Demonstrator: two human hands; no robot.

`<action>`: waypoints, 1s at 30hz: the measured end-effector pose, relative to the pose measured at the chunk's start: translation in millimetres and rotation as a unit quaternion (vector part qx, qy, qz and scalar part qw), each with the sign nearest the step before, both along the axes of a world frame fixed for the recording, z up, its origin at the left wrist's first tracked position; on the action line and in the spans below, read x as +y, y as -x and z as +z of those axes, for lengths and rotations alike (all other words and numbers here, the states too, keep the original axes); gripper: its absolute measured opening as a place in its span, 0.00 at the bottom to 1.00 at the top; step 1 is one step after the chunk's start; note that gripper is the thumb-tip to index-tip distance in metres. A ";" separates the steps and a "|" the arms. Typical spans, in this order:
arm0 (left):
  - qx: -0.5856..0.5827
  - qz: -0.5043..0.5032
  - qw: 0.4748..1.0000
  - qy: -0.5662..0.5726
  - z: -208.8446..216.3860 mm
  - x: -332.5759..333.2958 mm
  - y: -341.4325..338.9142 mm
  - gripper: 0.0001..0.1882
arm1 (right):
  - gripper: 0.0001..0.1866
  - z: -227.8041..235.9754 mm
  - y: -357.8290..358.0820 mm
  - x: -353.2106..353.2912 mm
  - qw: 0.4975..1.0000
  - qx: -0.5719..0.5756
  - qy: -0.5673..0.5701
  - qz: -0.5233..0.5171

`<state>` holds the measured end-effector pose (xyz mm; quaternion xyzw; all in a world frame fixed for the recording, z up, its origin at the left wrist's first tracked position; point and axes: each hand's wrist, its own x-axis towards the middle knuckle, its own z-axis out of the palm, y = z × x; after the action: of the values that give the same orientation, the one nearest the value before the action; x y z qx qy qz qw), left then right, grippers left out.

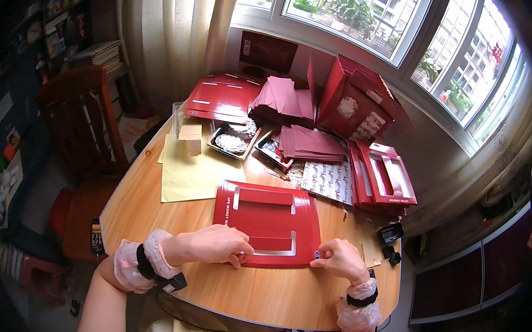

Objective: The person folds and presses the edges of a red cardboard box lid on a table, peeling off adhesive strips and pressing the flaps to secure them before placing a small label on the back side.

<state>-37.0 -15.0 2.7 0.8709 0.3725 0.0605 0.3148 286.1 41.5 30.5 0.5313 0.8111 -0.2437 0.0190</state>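
Card (266,224), red and flat on the table (147,215), runs long from nine to three o'clock, its four-o'clock corner pinched by the right hand (340,260), its seven-o'clock edge at the curled left hand (219,246), whose hold I cannot tell

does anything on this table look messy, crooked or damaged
Yes, slightly: the near pile of mauve paper lies fanned and uneven rather than squared up, and a small red scrap lies loose on the table. No spill shows, and the front red card looks flat.
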 end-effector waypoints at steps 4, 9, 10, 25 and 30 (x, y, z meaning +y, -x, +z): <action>-0.016 -0.005 1.000 -0.005 -1.2 0.9 1.7 0.09 | 0.15 7.2 -7.3 5.2 0.997 0.061 0.024 -0.031; -0.030 -0.020 0.999 -0.009 0.3 4.0 0.7 0.09 | 0.05 -13.7 24.5 5.3 0.933 0.286 -0.204 0.082; -0.030 -0.027 0.999 -0.009 -1.9 3.9 1.7 0.09 | 0.06 -20.1 36.9 3.1 0.916 0.307 -0.214 0.146; -0.255 0.129 0.918 -0.274 38.6 12.5 23.3 0.10 | 0.15 -21.9 70.2 -31.5 0.932 0.189 -0.138 0.277; -0.438 0.343 0.748 -0.363 35.6 20.3 42.1 0.10 | 0.14 7.0 67.0 -37.5 0.903 0.332 -0.192 0.191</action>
<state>-79.1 5.3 38.3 0.6109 0.4179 0.6695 0.0618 219.1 4.1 37.4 0.2479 0.8873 -0.2372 -0.3080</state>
